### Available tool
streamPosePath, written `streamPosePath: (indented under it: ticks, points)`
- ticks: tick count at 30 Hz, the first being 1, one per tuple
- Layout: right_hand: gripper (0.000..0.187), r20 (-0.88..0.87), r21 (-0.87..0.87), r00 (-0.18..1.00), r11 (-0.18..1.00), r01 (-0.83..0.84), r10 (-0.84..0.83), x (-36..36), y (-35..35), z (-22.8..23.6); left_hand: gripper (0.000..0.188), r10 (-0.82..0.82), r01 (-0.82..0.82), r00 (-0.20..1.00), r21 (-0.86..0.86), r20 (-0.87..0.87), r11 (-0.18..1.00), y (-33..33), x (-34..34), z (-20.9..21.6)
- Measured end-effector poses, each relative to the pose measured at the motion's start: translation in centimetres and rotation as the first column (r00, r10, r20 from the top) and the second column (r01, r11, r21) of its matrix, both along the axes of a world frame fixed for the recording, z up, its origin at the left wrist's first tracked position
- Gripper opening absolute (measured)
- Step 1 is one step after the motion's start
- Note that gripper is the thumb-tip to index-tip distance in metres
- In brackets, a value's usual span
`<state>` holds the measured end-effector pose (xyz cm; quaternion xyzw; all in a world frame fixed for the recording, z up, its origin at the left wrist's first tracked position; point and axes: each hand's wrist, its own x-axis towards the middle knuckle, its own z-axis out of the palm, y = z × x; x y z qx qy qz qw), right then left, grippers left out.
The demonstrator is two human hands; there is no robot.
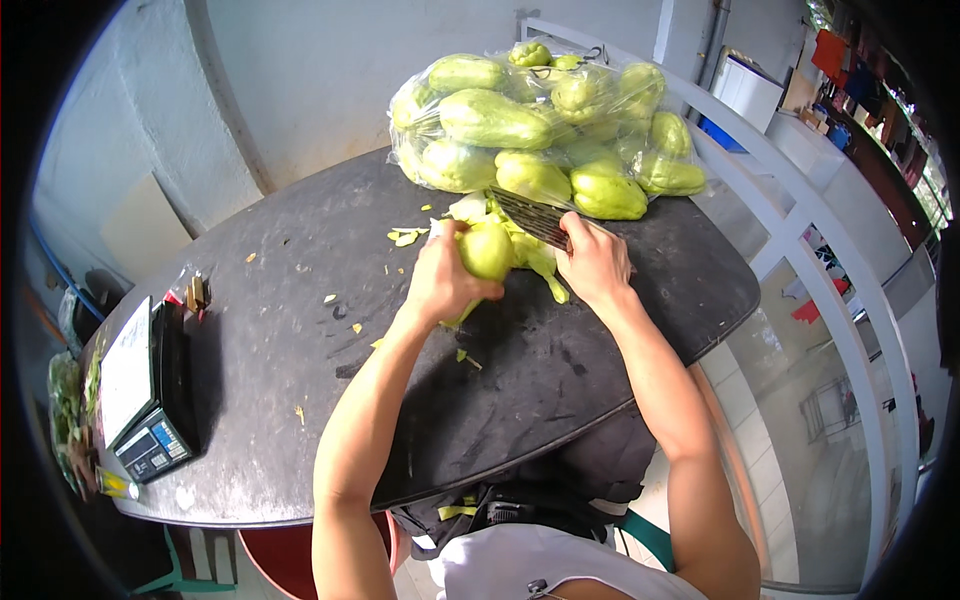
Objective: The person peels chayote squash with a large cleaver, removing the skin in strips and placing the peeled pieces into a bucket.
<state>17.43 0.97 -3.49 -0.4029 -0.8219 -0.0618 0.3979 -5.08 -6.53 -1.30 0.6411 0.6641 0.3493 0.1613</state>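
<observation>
My left hand (440,272) is wrapped around a pale green chayote (487,250) just above the dark table. In my right hand (598,264) is a knife (532,217) with a broad, dark, patterned blade. The blade slants up and to the left, beyond the chayote's upper right side; whether its edge touches the fruit, I cannot tell. Its handle is mostly hidden by my fingers. Green peelings (545,270) lie in a heap between and behind my hands, and a few smaller scraps (405,237) are scattered to the left.
A clear plastic bag (495,120) full of chayotes stands at the table's far side. On the dark oval table (270,370), a digital scale (155,440) sits at the left edge. White metal railing (800,215) runs along the right. A red tub (290,560) is below the front edge.
</observation>
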Motion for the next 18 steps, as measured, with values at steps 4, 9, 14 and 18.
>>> streamPosePath:
  ticks: [4, 9, 14, 18]
  points:
    - [0.027, -0.013, -0.044, 1.0, 0.999, 0.01, -0.011, 0.2, -0.1, 0.3, 0.098, 0.186, -0.217, 0.972, 0.25, 0.143, 0.944, 0.1, 0.2, -1.3]
    - [0.025, -0.017, -0.011, 1.0, 1.0, -0.006, 0.006, 0.0, -0.3, 0.2, 0.084, 0.17, -0.253, 0.95, 0.326, 0.262, 0.911, 1.0, 0.1, -3.4]
    - [0.021, 0.004, 0.02, 1.0, 0.999, -0.026, 0.026, -0.2, -0.1, -0.2, 0.08, 0.0, -0.182, 0.882, 0.342, 0.471, 0.922, -0.1, 0.8, -2.6]
    - [0.024, -0.029, 0.147, 0.995, 0.985, -0.093, 0.099, -0.6, -0.5, -0.1, 0.08, -0.144, -0.119, 0.774, 0.366, 0.616, 0.923, 0.0, 0.5, -4.0]
